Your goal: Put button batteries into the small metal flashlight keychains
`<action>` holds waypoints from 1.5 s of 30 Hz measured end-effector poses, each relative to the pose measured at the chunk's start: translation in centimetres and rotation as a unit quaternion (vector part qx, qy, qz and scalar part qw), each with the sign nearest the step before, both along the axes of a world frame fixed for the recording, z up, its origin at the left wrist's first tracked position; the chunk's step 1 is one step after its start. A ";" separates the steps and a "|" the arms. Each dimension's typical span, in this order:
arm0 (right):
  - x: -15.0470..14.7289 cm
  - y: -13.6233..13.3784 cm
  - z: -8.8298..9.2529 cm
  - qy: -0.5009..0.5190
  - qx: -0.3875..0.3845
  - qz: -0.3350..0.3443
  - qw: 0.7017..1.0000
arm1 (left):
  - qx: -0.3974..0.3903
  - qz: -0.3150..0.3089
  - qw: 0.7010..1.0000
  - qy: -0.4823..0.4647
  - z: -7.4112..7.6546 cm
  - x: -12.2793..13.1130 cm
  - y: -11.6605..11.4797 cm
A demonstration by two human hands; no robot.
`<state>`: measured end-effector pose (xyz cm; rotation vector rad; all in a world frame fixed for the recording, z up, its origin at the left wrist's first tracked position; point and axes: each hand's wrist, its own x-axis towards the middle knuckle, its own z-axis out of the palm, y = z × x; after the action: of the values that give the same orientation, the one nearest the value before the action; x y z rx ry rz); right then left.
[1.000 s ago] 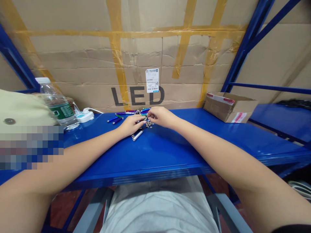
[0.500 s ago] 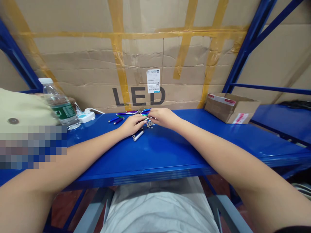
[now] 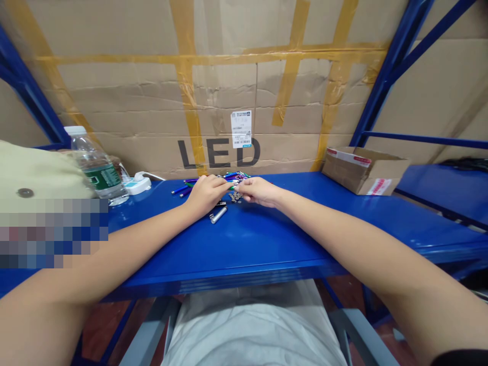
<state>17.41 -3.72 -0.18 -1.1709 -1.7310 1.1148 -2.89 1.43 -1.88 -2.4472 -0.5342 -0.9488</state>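
My left hand (image 3: 206, 196) and my right hand (image 3: 261, 192) meet above the blue tabletop, fingers closed in a pinch. Between their fingertips is a small, slim green metallic tube (image 3: 231, 188), mostly covered by the fingers. Just below the fingertips lies a little heap of small round silver discs (image 3: 235, 197), like button cells. A silver metal tube with a clip end (image 3: 218, 215) rests nearest me, beside a small dark piece partly under my left hand. Behind both hands is a pile of slim coloured metallic tubes (image 3: 179, 189), blue, purple, red and green.
A water bottle (image 3: 101, 175) and a white plug adapter (image 3: 138, 184) stand at the left, by a pale cloth bag (image 3: 41, 173). An open cardboard box (image 3: 362, 170) sits at the right. A large taped carton (image 3: 152, 112) rises behind, between blue rack posts.
My right hand has drawn slightly down and its fingers have curled more. My left hand has turned a little, its back showing more. The view has tilted slightly.
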 end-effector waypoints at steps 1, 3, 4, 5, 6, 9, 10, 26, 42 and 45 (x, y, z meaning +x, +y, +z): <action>0.0 0.0 0.0 0.006 -0.012 0.007 1.000 | -0.002 0.003 1.000 -0.004 0.0 0.0 0.0; 0.2 0.2 0.1 -0.032 0.028 0.015 0.999 | -0.011 0.001 1.000 -0.013 0.0 0.1 0.1; 0.3 0.3 0.1 -0.077 0.079 0.014 0.994 | -0.018 -0.001 1.000 -0.015 0.0 0.1 0.2; 0.4 0.4 0.2 -0.134 0.142 0.007 0.981 | -0.024 -0.006 1.000 -0.014 -0.1 0.1 0.3; 0.6 0.5 0.4 -0.196 0.208 -0.002 0.958 | -0.031 -0.013 0.999 -0.014 -0.1 0.2 0.4; 0.7 0.5 0.9 -0.352 0.343 -0.027 0.870 | -0.047 -0.038 0.998 -0.019 -0.2 0.3 0.5; 0.7 0.5 1.1 -0.383 0.359 -0.027 0.851 | -0.048 -0.044 0.998 -0.020 -0.2 0.4 0.5; 0.2 0.2 0.3 0.068 -0.090 0.125 0.986 | 0.005 -0.003 1.000 -0.015 0.6 0.4 -0.6; 0.6 0.5 0.5 -0.453 0.411 -0.139 0.779 | -0.171 -0.101 0.976 -0.088 0.7 1.5 -1.0; 0.9 0.7 0.6 -0.451 0.432 -0.145 0.767 | -0.172 -0.110 0.975 -0.089 0.8 1.6 -1.0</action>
<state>18.29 -2.99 0.43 -1.3189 -2.2144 -0.5997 -1.31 0.38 -1.04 -2.7914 -0.5312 -1.2656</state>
